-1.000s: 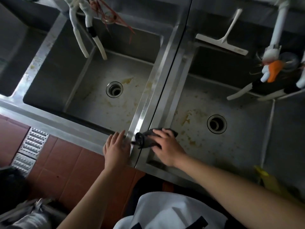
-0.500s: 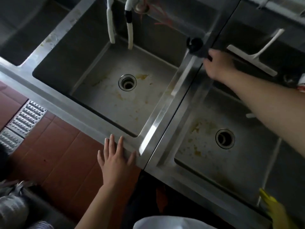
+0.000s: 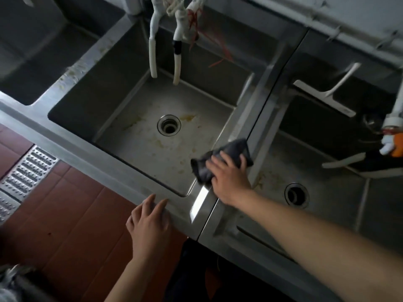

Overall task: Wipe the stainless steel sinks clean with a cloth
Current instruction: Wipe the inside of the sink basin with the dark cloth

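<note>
Two stainless steel sinks stand side by side. The middle sink (image 3: 139, 162) has yellowish stains around its round drain (image 3: 169, 125). The right sink (image 3: 340, 199) is stained near its drain (image 3: 296, 195). My right hand (image 3: 229, 182) presses a dark grey cloth (image 3: 226, 155) onto the steel divider rim (image 3: 255, 118) between the two sinks, near its front end. My left hand (image 3: 150, 223) lies flat with fingers apart on the front rim of the middle sink, holding nothing.
Two white hoses (image 3: 152, 53) hang over the middle sink's back. A white squeegee (image 3: 325, 97) leans in the right sink's back. A tap with an orange part (image 3: 395, 147) sits at far right. A third basin (image 3: 32, 51) is at left. Red floor tiles and a metal grate (image 3: 28, 171) lie below.
My right hand swept the cloth from the divider's front end to its far end, then back toward the front. My left hand stayed on the front rim.
</note>
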